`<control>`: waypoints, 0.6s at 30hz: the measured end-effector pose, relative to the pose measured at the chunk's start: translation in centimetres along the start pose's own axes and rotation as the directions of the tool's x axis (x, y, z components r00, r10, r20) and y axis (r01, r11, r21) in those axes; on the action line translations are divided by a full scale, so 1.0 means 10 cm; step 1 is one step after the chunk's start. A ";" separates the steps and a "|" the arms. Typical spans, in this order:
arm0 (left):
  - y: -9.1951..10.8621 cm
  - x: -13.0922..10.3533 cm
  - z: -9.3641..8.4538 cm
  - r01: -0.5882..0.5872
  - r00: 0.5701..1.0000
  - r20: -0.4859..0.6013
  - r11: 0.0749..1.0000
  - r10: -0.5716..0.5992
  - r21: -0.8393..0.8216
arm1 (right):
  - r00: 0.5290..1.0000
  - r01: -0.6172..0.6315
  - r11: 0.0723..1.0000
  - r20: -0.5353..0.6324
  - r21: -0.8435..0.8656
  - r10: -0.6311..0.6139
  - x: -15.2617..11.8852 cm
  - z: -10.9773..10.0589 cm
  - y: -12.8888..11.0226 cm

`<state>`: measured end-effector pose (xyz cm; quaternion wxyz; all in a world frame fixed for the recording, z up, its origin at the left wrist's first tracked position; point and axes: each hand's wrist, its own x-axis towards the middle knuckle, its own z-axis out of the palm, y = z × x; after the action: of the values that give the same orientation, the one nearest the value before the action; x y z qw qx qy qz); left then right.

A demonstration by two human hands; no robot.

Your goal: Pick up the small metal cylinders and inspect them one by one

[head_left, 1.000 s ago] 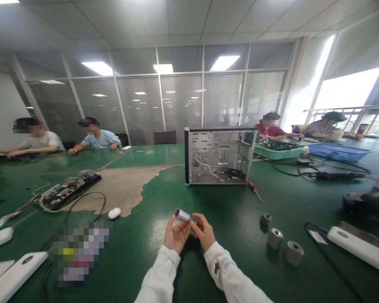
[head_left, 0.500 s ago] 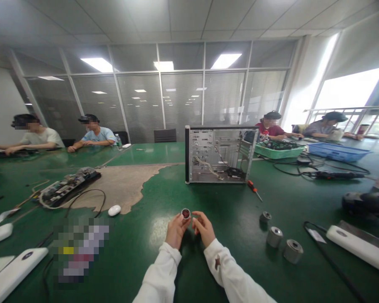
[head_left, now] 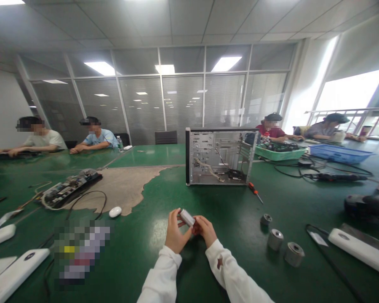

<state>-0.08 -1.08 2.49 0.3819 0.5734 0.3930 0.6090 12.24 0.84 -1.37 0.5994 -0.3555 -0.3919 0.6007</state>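
Observation:
Above the green table, my left hand [head_left: 174,233] holds a small silver metal cylinder [head_left: 187,217] between thumb and fingers. The cylinder is tilted, its smooth side facing up. At its lower right end, the fingers of my right hand [head_left: 206,230] are closed together and grip it; they hide that end. Three more metal cylinders stand to the right of my hands: a small dark one [head_left: 266,219], a larger one [head_left: 275,240] and another large one [head_left: 294,254], each with a hole in its top.
An opened computer case [head_left: 221,156] stands ahead, with an orange-handled screwdriver [head_left: 255,192] beside it. A green basket [head_left: 279,154] and blue basket [head_left: 341,154] sit at right. On the left are a circuit assembly [head_left: 70,187], white oval object [head_left: 115,211] and cables. Several people sit around.
The cylinder has turned from showing its open end with a reddish-brown inside to lying on its side. My right hand has moved left and now meets its end.

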 end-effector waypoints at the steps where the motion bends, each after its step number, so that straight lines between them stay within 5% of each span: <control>1: 0.01 0.00 -0.01 -0.013 1.000 -0.005 1.000 0.013 0.022 | 1.000 -0.022 1.000 0.000 0.003 0.022 -0.01 0.01 -0.01; 8: -0.07 0.04 -0.07 -0.143 0.983 0.141 0.964 0.114 0.224 | 0.997 -0.076 0.997 -0.020 0.020 0.076 -0.10 0.05 -0.04; 18: -0.12 -0.01 -0.06 -0.226 0.947 0.311 0.859 0.083 0.459 | 0.985 -0.142 0.987 -0.089 0.082 0.149 -0.13 0.08 -0.06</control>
<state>-0.69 -0.69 1.39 0.2256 0.7613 0.4283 0.4314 11.78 -0.54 -0.56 0.5850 -0.3885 -0.3129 0.6395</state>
